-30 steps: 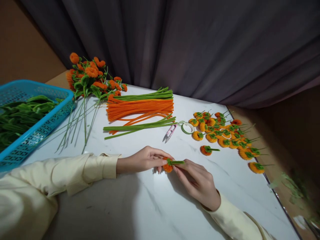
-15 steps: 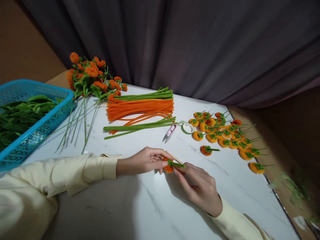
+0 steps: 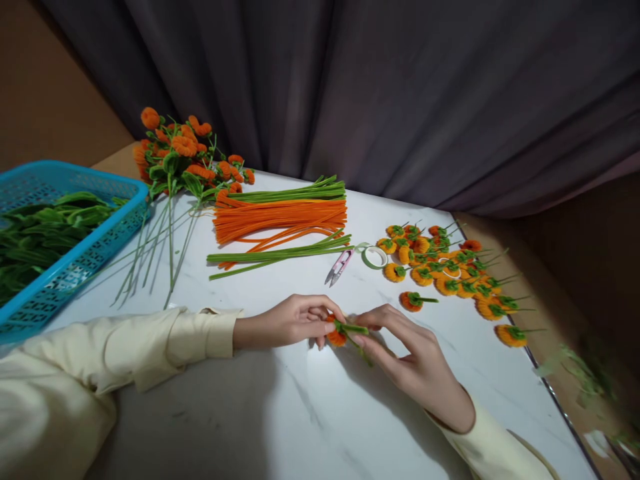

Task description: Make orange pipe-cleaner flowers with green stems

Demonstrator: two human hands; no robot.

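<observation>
My left hand [image 3: 300, 322] pinches a small orange pipe-cleaner flower [image 3: 336, 333] above the white table. Green pipe cleaner [image 3: 355, 329] sits at the flower's base, with one short end pointing right and another strand slanting down behind my right thumb. My right hand [image 3: 410, 357] comes in from the right, thumb and forefinger closed about the green ends; the exact contact is partly hidden. Beyond the hands lie pink-handled thread snips [image 3: 339, 268] and a roll of pale green tape [image 3: 375, 257]. A finished orange flower head [image 3: 411, 301] with a short green stem rests nearby.
Several orange-yellow flower heads [image 3: 447, 287] cover the right side. Orange pipe cleaners [image 3: 280, 220] and green pipe cleaners [image 3: 280, 252] lie mid-table. Stemmed orange flowers [image 3: 184, 143] are at the back left, beside a blue basket [image 3: 75, 270] of green leaves. A dark curtain [image 3: 380, 100] hangs behind.
My right hand has shifted slightly right and up, its fingers spread wider around the green ends. A green strand now shows below the right thumb. My left hand stays on the flower.
</observation>
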